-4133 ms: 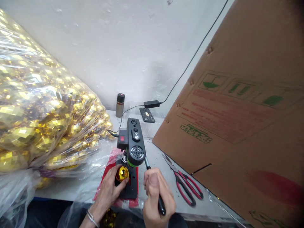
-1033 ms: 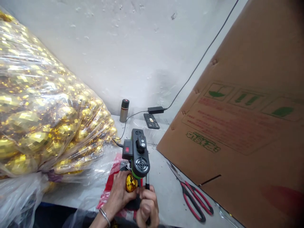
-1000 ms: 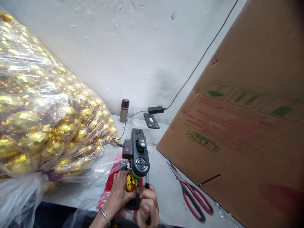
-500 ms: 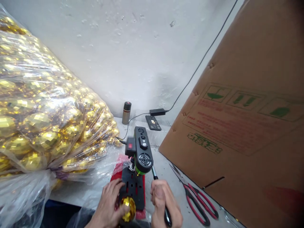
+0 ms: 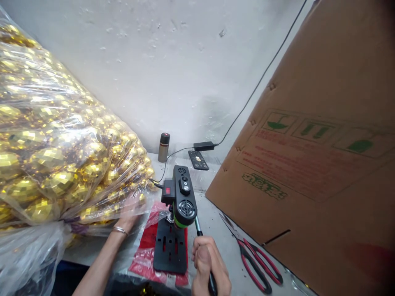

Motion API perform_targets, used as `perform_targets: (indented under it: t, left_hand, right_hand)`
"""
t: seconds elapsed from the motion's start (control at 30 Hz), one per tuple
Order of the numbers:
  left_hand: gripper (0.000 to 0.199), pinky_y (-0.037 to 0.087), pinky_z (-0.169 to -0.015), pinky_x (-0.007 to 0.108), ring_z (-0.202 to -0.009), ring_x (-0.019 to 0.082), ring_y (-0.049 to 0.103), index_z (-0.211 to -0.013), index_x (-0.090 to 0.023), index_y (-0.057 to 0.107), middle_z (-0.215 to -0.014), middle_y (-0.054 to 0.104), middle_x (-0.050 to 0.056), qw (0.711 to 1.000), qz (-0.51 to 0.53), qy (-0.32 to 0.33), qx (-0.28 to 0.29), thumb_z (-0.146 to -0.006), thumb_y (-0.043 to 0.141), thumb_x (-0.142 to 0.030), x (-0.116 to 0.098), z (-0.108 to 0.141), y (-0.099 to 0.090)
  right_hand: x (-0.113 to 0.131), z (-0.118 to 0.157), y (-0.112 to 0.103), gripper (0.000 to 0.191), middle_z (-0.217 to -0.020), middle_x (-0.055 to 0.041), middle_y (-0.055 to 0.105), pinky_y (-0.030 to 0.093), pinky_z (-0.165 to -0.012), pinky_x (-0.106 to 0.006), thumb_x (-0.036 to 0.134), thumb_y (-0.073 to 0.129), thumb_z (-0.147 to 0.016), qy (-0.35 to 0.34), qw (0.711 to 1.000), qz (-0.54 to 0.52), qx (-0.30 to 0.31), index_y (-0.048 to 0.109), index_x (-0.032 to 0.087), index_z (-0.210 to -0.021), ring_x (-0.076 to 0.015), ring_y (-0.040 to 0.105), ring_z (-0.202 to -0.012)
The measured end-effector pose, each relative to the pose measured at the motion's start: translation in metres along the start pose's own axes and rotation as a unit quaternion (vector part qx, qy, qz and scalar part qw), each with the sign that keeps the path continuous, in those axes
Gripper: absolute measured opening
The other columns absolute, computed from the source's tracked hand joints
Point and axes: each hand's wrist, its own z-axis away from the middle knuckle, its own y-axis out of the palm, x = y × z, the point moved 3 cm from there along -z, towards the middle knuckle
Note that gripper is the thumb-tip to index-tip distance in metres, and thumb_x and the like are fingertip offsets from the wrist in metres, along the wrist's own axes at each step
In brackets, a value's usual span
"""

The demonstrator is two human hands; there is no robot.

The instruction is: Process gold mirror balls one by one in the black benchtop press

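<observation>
- Our right hand (image 5: 210, 264) curls tight around the black handle (image 5: 212, 284).
- Our left hand (image 5: 131, 207) shows through the clear bag (image 5: 64, 176); we cannot tell its fingers' spread or hold.

bag (image 5: 61, 164) left, box (image 5: 296, 164) right (drill press (image 5: 185, 195) between)

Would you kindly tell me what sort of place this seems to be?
Probably a small workshop or assembly bench: a black machine, its lever gripped by the right hand, stands between a clear bag of gold faceted balls and a large cardboard box.
</observation>
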Motion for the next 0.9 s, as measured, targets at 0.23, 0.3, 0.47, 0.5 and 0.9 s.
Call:
perform_targets:
  t: [0.23,0.3,0.47,0.5,0.9]
  left_hand:
    - [0.069,0.055,-0.06,0.034,-0.066,0.026,0.072,-0.119,-0.02,0.07,-0.083,0.076,0.004,0.943,0.245,-0.188,0.124,-0.083,0.059,-0.078,-0.006,0.082,0.022]
    - [0.079,0.055,-0.058,0.032,-0.066,0.023,0.073,-0.131,-0.02,0.064,-0.094,0.078,0.005,0.89,0.356,-0.245,0.148,-0.082,0.061,-0.081,-0.01,0.102,0.033]
    - [0.084,0.06,-0.07,0.034,-0.091,0.028,0.076,-0.137,-0.02,0.062,-0.117,0.078,0.01,0.886,0.387,-0.222,0.128,-0.074,0.077,-0.074,-0.022,0.112,0.045]
    - [0.084,0.06,-0.072,0.035,-0.096,0.029,0.076,-0.136,-0.02,0.063,-0.118,0.078,0.011,0.893,0.379,-0.209,0.124,-0.072,0.078,-0.073,-0.024,0.111,0.046]
    - [0.053,0.048,-0.049,0.02,-0.058,0.014,0.067,-0.12,-0.018,0.067,-0.08,0.075,0.002,0.717,0.579,-0.371,0.114,-0.078,0.085,-0.046,-0.022,0.125,0.043]
  right_hand:
    - [-0.002,-0.01,-0.003,0.033,-0.067,0.0031,0.048,0.035,-0.052,-0.026,0.007,0.044,-0.104,-0.071,0.997,0.012,0.029,0.048,0.022,-0.074,-0.0091,0.047,-0.057]
    - [-0.003,-0.012,-0.003,0.033,-0.066,0.0038,0.045,0.036,-0.052,-0.024,0.006,0.044,-0.103,-0.097,0.995,0.006,0.029,0.047,0.022,-0.074,-0.0087,0.047,-0.057]
    - [-0.005,-0.012,-0.003,0.032,-0.066,0.0041,0.045,0.038,-0.053,-0.023,0.005,0.043,-0.102,-0.105,0.994,0.013,0.041,0.046,0.022,-0.075,-0.0087,0.048,-0.058]
    - [-0.005,-0.012,-0.004,0.032,-0.067,0.004,0.046,0.038,-0.053,-0.023,0.005,0.043,-0.102,-0.102,0.994,0.016,0.045,0.046,0.022,-0.075,-0.0088,0.048,-0.058]
    - [-0.006,-0.008,-0.006,0.032,-0.07,0.0039,0.047,0.038,-0.055,-0.023,0.007,0.041,-0.105,-0.082,0.994,0.024,0.068,0.045,0.022,-0.077,-0.0086,0.049,-0.06]
